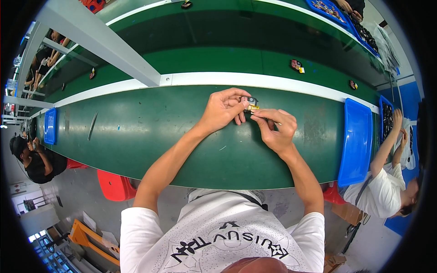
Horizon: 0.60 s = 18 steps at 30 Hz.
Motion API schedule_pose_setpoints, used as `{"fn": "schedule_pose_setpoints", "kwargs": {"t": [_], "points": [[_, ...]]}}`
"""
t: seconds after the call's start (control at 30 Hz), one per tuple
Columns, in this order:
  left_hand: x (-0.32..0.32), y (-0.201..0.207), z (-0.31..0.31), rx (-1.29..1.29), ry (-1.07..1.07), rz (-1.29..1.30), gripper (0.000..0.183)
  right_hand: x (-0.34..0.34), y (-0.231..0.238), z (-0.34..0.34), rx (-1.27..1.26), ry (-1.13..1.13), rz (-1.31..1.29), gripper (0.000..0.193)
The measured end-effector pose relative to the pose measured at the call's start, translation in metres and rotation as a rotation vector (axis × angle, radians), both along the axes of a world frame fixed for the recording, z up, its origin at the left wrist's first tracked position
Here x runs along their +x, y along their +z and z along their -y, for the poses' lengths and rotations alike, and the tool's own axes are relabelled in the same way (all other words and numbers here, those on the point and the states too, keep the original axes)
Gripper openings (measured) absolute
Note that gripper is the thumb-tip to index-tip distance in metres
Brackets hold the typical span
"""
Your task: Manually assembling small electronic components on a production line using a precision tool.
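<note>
Above the far half of the green bench, my left hand (pixel 224 108) grips a small black electronic part (pixel 250 99) between thumb and fingers. Its face carries pinkish-red and light patches, and a yellow piece (pixel 253 108) shows along its near edge. My right hand (pixel 278 129) meets it from the right, thumb and forefinger pinched together beside the yellow piece. Whatever lies between those right fingertips is too small to make out.
Beyond the bench's white rail (pixel 218 79) runs a green conveyor belt carrying similar small parts (pixel 297 66). A large blue tray (pixel 355 142) stands at the right, a smaller blue tray (pixel 50 126) far left. Co-workers sit at both ends. A slanted white post (pixel 102 41) rises at left.
</note>
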<state>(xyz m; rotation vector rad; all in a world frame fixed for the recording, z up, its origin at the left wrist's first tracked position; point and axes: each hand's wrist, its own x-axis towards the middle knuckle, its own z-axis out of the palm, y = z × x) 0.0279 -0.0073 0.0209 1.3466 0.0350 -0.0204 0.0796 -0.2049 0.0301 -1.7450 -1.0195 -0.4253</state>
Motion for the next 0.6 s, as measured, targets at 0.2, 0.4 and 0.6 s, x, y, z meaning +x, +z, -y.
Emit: {"fn": "schedule_pose_setpoints", "kwargs": {"t": [0.2, 0.4, 0.6], "points": [[0.0, 0.002, 0.005, 0.045, 0.035, 0.012, 0.024, 0.0, -0.001, 0.001, -0.037, -0.023, 0.041, 0.013], [0.0, 0.005, 0.009, 0.047, 0.083, 0.008, 0.02, 0.001, -0.003, 0.001, -0.023, -0.028, 0.024, 0.013], [0.001, 0.005, 0.016, 0.143, 0.156, -0.022, 0.018, 0.001, -0.004, 0.001, -0.018, -0.005, 0.073, 0.014]]}}
